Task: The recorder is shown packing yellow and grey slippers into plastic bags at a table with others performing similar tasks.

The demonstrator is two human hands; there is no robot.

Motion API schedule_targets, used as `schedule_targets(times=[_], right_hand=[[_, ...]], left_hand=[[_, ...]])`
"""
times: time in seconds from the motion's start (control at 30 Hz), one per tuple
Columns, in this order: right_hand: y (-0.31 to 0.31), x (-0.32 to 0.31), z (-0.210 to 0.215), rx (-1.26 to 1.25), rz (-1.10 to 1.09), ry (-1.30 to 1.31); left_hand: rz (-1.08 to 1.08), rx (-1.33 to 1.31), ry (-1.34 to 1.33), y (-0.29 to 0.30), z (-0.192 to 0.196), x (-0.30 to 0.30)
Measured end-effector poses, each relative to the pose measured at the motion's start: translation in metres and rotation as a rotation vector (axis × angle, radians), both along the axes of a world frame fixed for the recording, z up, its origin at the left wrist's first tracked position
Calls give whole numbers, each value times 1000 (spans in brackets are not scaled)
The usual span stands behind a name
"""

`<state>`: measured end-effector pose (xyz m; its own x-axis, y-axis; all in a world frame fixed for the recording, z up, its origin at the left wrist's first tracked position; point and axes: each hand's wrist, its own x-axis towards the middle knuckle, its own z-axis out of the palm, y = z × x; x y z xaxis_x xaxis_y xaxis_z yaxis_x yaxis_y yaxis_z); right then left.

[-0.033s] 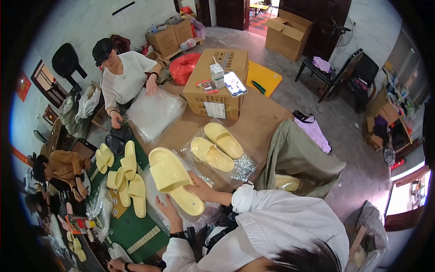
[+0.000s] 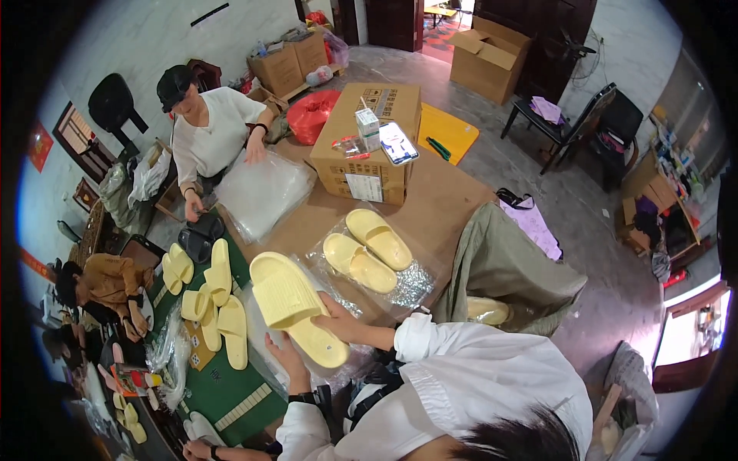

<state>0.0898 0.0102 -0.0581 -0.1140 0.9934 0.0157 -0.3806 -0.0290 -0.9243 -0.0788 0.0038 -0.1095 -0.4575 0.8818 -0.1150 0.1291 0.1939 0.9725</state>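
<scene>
While loose yellow slippers (image 2: 207,300) are lying on the green mat (image 2: 231,392) at far left, I am seeing the left hand (image 2: 286,355) cupping the underside of a large yellow slipper (image 2: 296,307), fingers curled against it, above a clear plastic bag (image 2: 261,338). Further right, the right hand (image 2: 338,323) is clamping the same slipper's edge, and beyond it a bagged pair of slippers (image 2: 369,250) is resting on the cardboard-covered table (image 2: 446,207), near a cardboard box (image 2: 373,142).
</scene>
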Motion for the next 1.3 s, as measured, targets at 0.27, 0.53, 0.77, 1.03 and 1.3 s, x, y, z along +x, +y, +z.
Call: schedule_targets(times=[0.27,0.53,0.77,1.03,1.3], right_hand=[[0,22,3,-80,44,-61],[11,67,-25,-119,-151,-664],[18,95,-58,-355,-7,-889],[11,46,-97,6,339,-1201],[27,15,-130,219,354,-1377]], left_hand=[[-468,-234,-869,3,-49,4],[-301,-416,-695,0,-59,23],[-227,-284,-732,-12,-64,23],[-399,-217,551,-43,-142,-19],[-882,-380,1315,-96,-92,-19]])
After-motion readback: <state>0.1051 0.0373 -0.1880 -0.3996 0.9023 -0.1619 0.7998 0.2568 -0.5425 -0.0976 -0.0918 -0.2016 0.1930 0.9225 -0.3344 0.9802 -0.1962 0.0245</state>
